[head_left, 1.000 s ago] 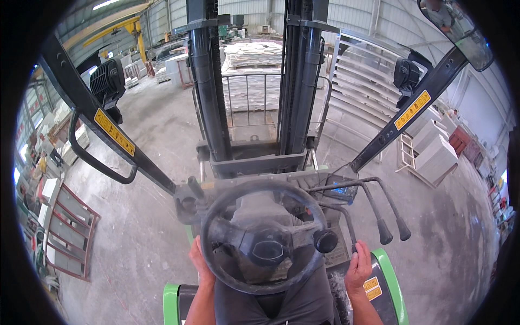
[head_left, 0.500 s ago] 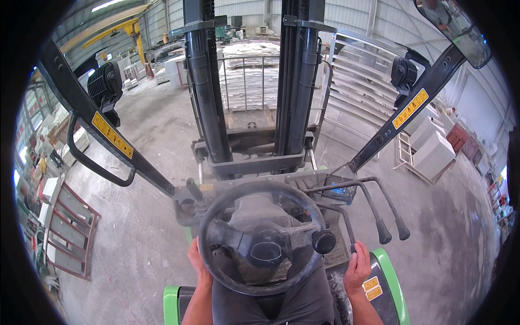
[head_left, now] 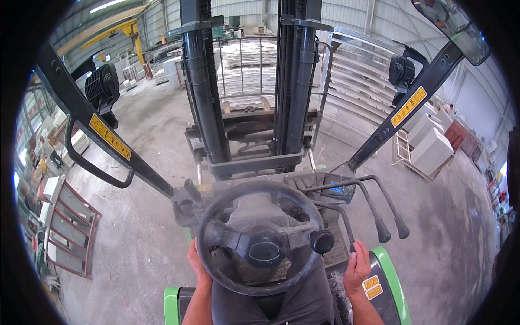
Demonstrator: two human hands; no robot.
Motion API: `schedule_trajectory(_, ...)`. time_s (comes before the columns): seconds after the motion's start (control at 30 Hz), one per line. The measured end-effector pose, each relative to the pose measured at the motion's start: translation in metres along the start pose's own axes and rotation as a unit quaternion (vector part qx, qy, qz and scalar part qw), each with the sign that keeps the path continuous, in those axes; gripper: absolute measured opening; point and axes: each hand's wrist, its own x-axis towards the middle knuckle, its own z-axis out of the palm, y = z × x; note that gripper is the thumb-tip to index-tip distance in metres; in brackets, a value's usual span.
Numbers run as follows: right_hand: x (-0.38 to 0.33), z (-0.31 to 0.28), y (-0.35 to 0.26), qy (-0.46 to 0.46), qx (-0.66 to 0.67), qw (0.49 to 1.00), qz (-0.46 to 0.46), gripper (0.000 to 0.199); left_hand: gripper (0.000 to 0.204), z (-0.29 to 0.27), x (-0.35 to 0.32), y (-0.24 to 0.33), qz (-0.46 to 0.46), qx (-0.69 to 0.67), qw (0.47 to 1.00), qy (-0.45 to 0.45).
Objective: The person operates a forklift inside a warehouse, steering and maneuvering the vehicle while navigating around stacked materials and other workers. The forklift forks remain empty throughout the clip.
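Note:
I sit on a forklift behind a black steering wheel (head_left: 264, 245) with a spinner knob (head_left: 322, 241). My left hand (head_left: 198, 266) grips the wheel's lower left rim. My right hand (head_left: 356, 269) is closed around the end of a black control lever (head_left: 345, 225) beside the green fender (head_left: 391, 271). Two more black-knobbed levers (head_left: 383, 236) stand free just right of it. The black mast (head_left: 249, 86) rises straight ahead.
Stacked pale stone slabs (head_left: 250, 65) lie beyond the mast. White slabs on a rack (head_left: 430, 151) stand at the right, and a red metal frame (head_left: 70, 227) at the left. The dusty concrete floor (head_left: 135, 254) spreads on both sides. A yellow crane (head_left: 116, 32) stands far left.
The slab stacks ahead look larger and nearer, and the floor has slid past. Both hands keep their holds.

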Motion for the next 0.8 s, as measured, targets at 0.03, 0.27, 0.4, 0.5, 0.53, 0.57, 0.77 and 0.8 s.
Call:
schedule_trajectory(0.03,0.0,0.0,0.0,-0.002,0.0,1.0,0.004,0.027,0.038,0.0,0.0,0.003,0.024,0.029,0.999,0.008)
schedule_trajectory(0.27,0.004,-0.002,-0.005,0.008,0.001,1.0,0.003,0.028,0.035,-0.002,-0.002,0.015,0.03,0.013,0.999,-0.002)
schedule_trajectory(0.4,0.007,-0.003,-0.007,0.008,0.001,1.0,0.0,0.027,0.035,-0.002,-0.001,0.01,0.025,0.005,1.0,0.002)
schedule_trajectory(0.5,0.006,-0.003,-0.007,0.006,0.0,1.0,0.005,0.027,0.037,-0.002,0.0,0.003,0.011,-0.012,1.0,0.0)
schedule_trajectory(0.53,0.005,-0.003,-0.007,0.007,0.001,1.0,0.007,0.027,0.038,-0.002,0.0,0.001,0.001,-0.023,1.0,-0.002)
schedule_trajectory(0.57,0.003,-0.002,-0.007,0.008,0.003,1.0,0.009,0.027,0.039,-0.003,-0.001,0.0,0.011,-0.001,1.0,-0.002)
schedule_trajectory(0.77,-0.002,-0.003,-0.007,-0.008,0.005,1.0,0.014,0.027,0.04,-0.009,-0.009,0.009,0.022,0.075,0.997,-0.011)
schedule_trajectory(0.8,-0.001,-0.004,-0.007,-0.01,0.009,1.0,0.003,0.027,0.039,-0.009,-0.009,0.012,0.026,0.078,0.997,-0.012)
